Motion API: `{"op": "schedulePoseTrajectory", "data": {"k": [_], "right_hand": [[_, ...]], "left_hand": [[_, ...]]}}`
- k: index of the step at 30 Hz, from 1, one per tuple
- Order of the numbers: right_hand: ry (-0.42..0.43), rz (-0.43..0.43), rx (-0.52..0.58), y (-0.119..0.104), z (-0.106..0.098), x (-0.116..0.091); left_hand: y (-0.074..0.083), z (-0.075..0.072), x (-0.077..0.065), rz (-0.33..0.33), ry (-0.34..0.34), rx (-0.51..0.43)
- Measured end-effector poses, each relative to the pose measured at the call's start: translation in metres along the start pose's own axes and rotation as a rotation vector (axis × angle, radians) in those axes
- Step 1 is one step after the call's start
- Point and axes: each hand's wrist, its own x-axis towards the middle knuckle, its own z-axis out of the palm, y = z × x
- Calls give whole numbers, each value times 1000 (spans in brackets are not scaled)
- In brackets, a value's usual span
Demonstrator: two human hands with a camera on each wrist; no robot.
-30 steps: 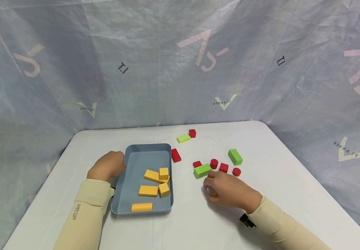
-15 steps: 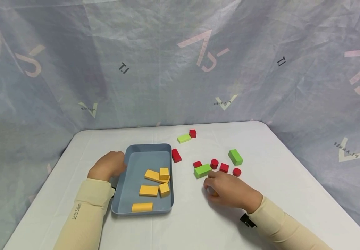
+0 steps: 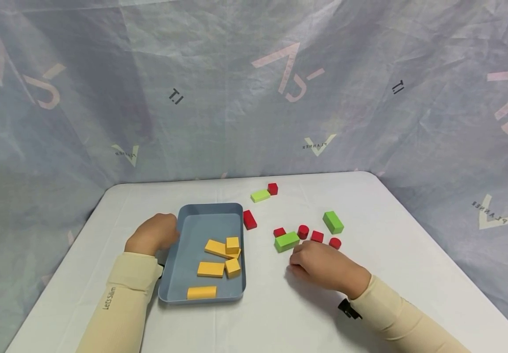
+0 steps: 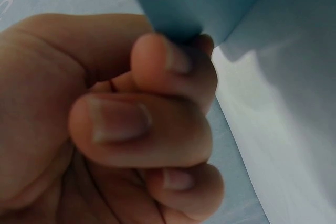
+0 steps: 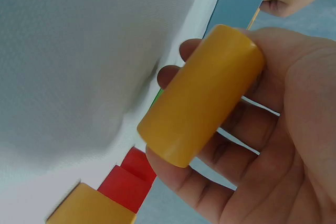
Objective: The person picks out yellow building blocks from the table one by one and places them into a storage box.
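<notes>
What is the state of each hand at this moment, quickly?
Left hand: closed, gripping the blue-gray tray.
Right hand: closed, holding a yellow cylinder.

And there on the left sleeve (image 3: 123,309) it's "Let's", the next word too small to call! Over to the backdrop (image 3: 236,113): "PLANNER" runs mirrored across pale V shapes, with dark, slanted "T.I" above!
</notes>
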Motion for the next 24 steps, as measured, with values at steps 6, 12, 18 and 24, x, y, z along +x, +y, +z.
{"op": "schedulePoseTrajectory", "data": {"k": [6, 12, 18, 24], "right_hand": [[-2, 37, -12, -3, -1, 1], [-2, 75, 28, -6, -3, 4], [-5, 87, 15, -11, -7, 8], [22, 6, -40, -14, -10, 13]], "left_hand": [[1, -1, -2, 6, 5, -4], [2, -2, -4, 12, 6, -4], [3, -2, -4, 1, 2, -7], [1, -2, -2, -9, -7, -4]]}}
